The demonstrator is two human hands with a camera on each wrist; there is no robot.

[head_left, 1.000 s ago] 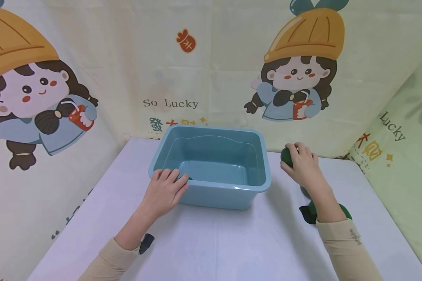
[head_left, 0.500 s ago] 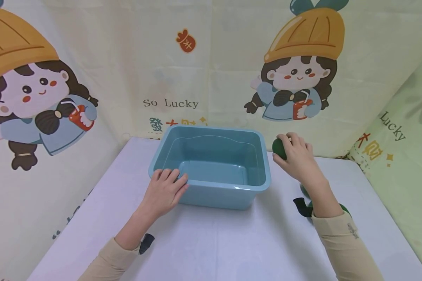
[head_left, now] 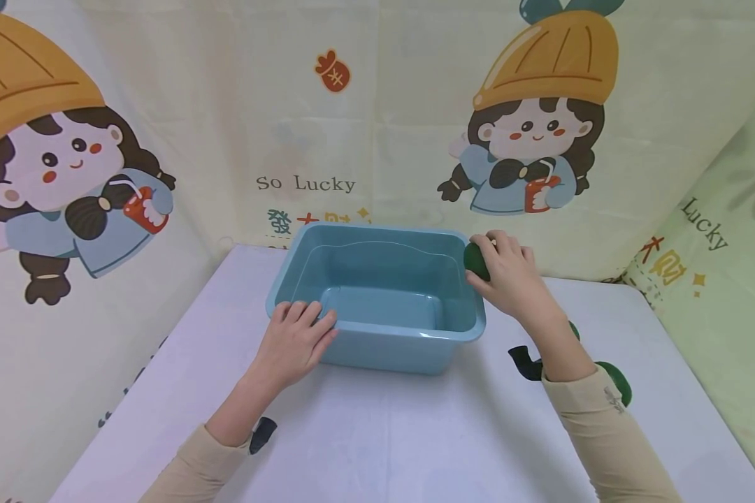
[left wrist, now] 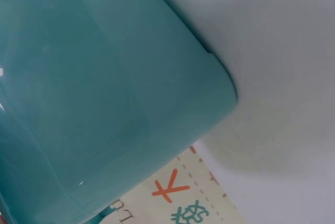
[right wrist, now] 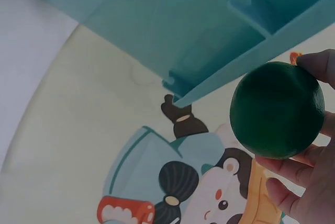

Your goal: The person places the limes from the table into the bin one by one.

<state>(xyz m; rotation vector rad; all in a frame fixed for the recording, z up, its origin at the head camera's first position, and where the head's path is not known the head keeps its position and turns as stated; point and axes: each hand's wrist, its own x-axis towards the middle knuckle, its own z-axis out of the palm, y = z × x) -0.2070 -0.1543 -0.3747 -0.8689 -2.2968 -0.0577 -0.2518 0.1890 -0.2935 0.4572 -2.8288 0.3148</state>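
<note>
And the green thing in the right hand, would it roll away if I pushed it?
Probably, yes: the green thing looks round in both views that show it. It may be a bit slippery, since its skin looks smooth with a faint shine. It's likely firm too: I see no dent where the fingers hold it.

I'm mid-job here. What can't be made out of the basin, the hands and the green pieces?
1. Head: the near floor of the basin, hidden by its near wall and the left hand.
2. Head: part of one green piece, behind the right forearm; part of another green piece, behind the right sleeve.
3. Left wrist: the whole basin, cut off by the left and top edges.
4. Right wrist: part of the right hand, cut off by the right edge.
</note>
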